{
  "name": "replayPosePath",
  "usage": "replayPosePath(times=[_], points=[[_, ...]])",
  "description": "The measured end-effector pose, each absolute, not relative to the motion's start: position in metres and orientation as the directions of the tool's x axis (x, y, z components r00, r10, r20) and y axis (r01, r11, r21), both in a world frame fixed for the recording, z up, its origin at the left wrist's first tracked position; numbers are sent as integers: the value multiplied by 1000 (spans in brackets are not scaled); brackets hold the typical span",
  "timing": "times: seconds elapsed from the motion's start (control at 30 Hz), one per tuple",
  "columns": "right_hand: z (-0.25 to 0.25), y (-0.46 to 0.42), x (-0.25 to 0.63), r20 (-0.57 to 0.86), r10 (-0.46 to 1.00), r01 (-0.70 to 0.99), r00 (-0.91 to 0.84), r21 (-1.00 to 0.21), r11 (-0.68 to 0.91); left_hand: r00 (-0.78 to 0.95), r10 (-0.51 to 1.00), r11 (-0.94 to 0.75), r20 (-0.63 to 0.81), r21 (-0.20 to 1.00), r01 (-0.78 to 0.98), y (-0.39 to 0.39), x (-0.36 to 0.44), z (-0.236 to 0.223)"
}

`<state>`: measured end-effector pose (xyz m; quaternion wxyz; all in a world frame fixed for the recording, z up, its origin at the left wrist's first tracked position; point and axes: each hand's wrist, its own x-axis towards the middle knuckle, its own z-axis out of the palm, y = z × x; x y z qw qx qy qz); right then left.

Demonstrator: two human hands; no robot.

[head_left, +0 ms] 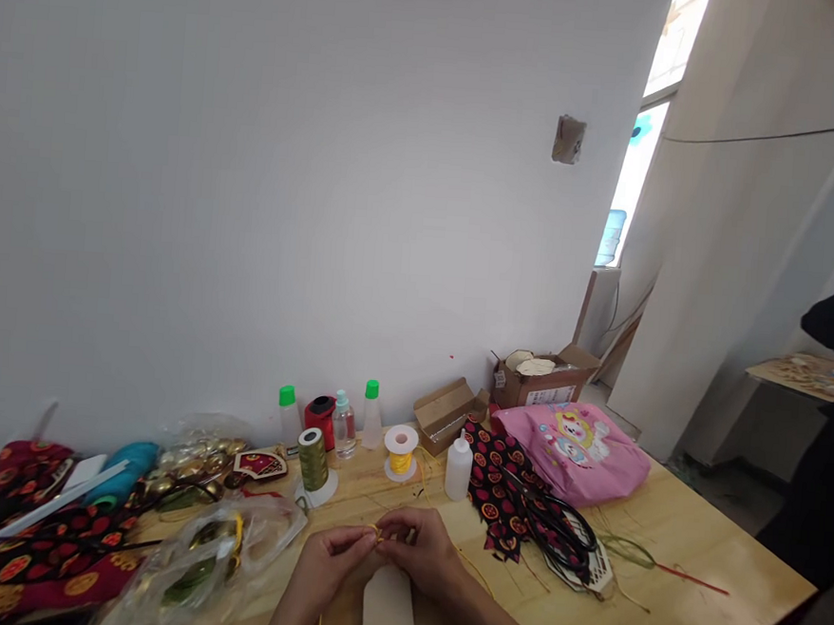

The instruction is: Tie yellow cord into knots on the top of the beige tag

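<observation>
My left hand [334, 556] and my right hand [426, 549] meet fingertip to fingertip above the near part of the table. Both pinch a thin yellow cord [375, 530], which makes a small loop or knot between the fingers; its exact shape is too small to make out. More of the cord trails out past my right wrist, and a short end hangs below my left hand. Under the hands lies a pale flat strip [389, 615]. Beyond them stands a spool of yellow cord [400, 460].
A white squeeze bottle [458, 470], an olive thread cone [313, 467] and green-capped bottles [371, 422] stand behind. To the right are black scissors [552, 512], patterned fabric [497, 489] and a pink bag [579, 452]. Plastic bags [207, 555] crowd the left. A dark-clothed person [820, 474] is far right.
</observation>
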<state>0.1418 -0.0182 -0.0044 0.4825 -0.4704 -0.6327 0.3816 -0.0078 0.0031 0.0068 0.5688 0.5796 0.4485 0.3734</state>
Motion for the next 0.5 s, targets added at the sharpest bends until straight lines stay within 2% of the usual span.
replayPosePath(times=[0.2,0.5], points=[[-9,-13,140,185,978,198,-96,-959,201,303,953,-55,-7,979,194,2,-9,7],[-4,-14,138,126,991,161,-49,-978,132,188,982,-49,16,984,172,4,-10,4]])
